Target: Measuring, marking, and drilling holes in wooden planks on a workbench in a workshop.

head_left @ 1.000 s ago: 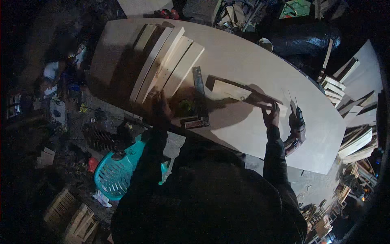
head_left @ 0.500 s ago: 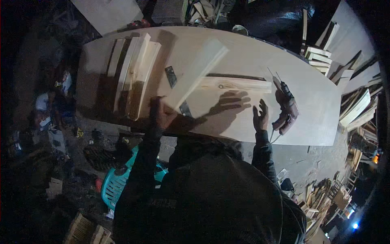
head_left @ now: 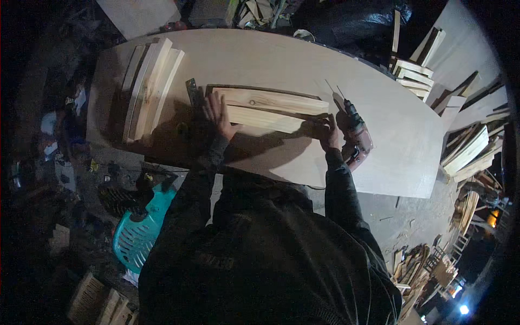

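Two pale wooden boards lie side by side across the plywood sheet, the far one [head_left: 287, 100] showing a knot, the near one [head_left: 260, 119] slightly offset. My left hand [head_left: 219, 116] touches their left end with fingers stretched out and apart. My right hand [head_left: 329, 135] has its fingers curled at the shadowed right end of the near board, gripping it. A dark metal square [head_left: 194, 89] lies beyond my left hand, partly hidden by shadow. A red and black power drill [head_left: 357, 130] with a long thin bit rests just right of my right hand.
The plywood worktop [head_left: 254, 59] also bears stacked boards [head_left: 149, 92] at the left. Offcuts [head_left: 411, 78] lean at the right, beside more wood piles [head_left: 471, 151]. A teal plastic chair [head_left: 135, 238] stands below left. A bucket [head_left: 304, 35] sits behind the worktop.
A board that was lifted at an angle in my left hand now lies alongside the knotted board. My left fingers have spread out, and my right hand has closed at the board's right end.
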`<control>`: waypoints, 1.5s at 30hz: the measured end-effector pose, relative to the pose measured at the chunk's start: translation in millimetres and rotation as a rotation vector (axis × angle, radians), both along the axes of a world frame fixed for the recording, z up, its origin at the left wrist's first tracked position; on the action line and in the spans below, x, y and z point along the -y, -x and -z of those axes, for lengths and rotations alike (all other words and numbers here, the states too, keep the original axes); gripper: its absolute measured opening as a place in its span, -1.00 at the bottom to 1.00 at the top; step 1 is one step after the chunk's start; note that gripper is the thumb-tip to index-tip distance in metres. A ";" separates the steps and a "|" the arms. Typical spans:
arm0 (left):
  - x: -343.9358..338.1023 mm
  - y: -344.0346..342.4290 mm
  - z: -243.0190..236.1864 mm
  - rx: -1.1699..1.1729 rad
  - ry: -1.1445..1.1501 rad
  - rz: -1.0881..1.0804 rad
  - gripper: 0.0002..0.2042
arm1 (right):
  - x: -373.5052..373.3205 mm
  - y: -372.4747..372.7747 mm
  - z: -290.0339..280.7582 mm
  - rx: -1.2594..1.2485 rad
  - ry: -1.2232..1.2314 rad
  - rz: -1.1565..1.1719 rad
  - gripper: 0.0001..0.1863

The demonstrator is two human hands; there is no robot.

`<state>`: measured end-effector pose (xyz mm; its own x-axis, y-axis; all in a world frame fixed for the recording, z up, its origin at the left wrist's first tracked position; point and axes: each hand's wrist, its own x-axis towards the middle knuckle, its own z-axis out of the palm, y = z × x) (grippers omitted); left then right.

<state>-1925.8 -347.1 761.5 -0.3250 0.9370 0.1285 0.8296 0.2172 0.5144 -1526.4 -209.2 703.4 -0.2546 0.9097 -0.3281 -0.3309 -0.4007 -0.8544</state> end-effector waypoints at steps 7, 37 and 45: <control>12.2 38.5 65.8 0.846 -0.336 -0.050 0.32 | -23.0 17.5 5.8 0.406 -0.230 0.109 -0.46; 76.3 384.1 31.0 0.249 -0.303 -0.237 0.00 | 69.0 46.6 -35.3 0.761 -0.420 0.378 -0.66; -93.6 251.9 -26.2 -0.074 -0.010 0.217 0.00 | 79.2 69.4 -71.7 0.561 -0.223 0.388 -0.67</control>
